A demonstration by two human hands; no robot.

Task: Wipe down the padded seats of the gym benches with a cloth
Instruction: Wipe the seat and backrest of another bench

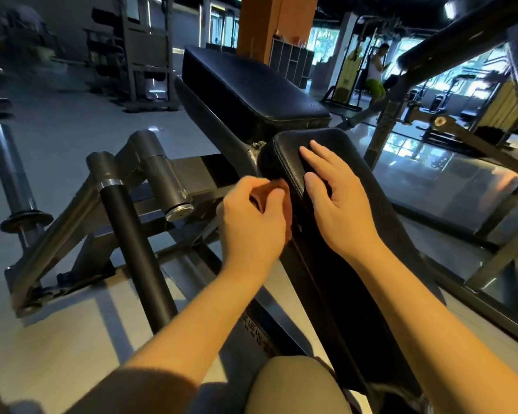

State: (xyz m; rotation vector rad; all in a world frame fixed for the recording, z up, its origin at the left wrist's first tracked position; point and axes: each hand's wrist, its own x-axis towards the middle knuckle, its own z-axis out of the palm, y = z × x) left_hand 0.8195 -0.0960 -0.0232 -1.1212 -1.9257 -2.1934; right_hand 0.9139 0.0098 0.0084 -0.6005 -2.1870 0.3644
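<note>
Gym floor lying dim around me, I am pressing my right grip (338, 210) flat, fingers straight, on the pad (338, 138) running lengthwise away from me, while my left grip (251, 222), clamped on what looks like the cloth (282, 186), is touching its left edge.

Faint pale lettering (255, 328) is noted on the dark frame beam (266, 309) of the bench, near, just left of the long near pad (335, 294). Two short lines are set at a slant and are blurred. In the upper line a run resembling "HEK" is made out, though the reading is not certain; the lower line cannot be read. A small stamped mark (314, 107) is seen on the near right corner of the far pad (251, 85); it is too small to be read, and whether it is a logo or text cannot be told.
</note>
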